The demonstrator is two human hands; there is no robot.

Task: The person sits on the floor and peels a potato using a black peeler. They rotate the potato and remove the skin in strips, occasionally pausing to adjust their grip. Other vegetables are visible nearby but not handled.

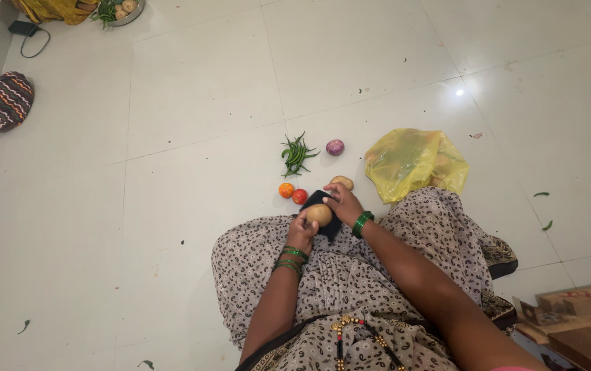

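A: Let us take the yellow plastic bag [416, 163] on the white tiled floor [192, 103] as our landmark. What is the biggest thing near it?

B: The person's lap in the patterned dress [440, 233], which touches the near side of the bag. Then, left of the bag and just before the knees, lies a dark cloth [327, 206].

A: And the hands?

B: Both are over that cloth, close together. The left hand [302, 232] is closed around a potato [319, 214] from below. The right hand [343, 203] rests on the cloth just beside the potato, on the side nearer the bag; whether its fingers grip anything I cannot tell.

A: So the potato is nearer to which hand?

B: It is in the left one, and the right one touches or nearly touches it. Its long axis seems to run across, toward the bag.

A: The smaller things?

B: A second potato [342, 182] lies just beyond the right hand. Further left of the bag are a red tomato [299, 196], an orange tomato [286, 190], green chillies [297, 154] and a purple onion [335, 147].
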